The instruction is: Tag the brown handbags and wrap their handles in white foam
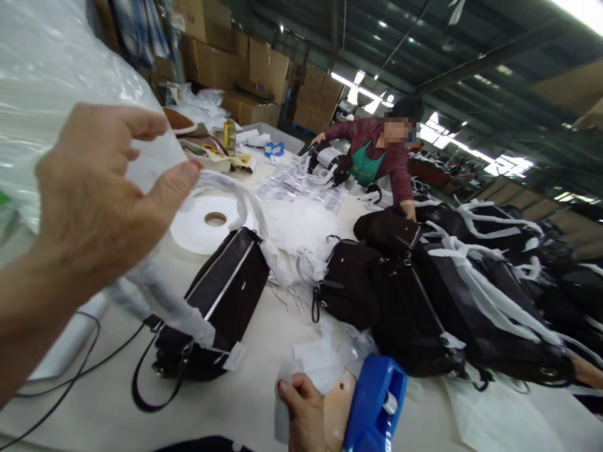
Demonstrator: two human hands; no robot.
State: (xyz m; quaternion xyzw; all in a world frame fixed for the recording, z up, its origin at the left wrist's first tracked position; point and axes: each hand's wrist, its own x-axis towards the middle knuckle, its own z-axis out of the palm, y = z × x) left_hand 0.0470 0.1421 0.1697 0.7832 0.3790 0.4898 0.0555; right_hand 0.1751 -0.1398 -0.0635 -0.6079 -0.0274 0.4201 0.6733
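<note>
Pinching perhaps paper [281,414], right hand [305,408] beside blue jug [367,402], left hand [101,179] raised

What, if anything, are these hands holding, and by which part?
The right hand seems to pinch a thin translucent sheet near one edge; the left hand, thumb and forefinger apart, shows no hold.

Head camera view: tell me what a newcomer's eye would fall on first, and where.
Probably the left hand, raised large at the picture's left with thumb and index finger apart. Next, likely the dark bag left of centre, lying near a white roll, and the dark bags crowding the right. The bright blue container stands out at bottom centre-right.
</note>
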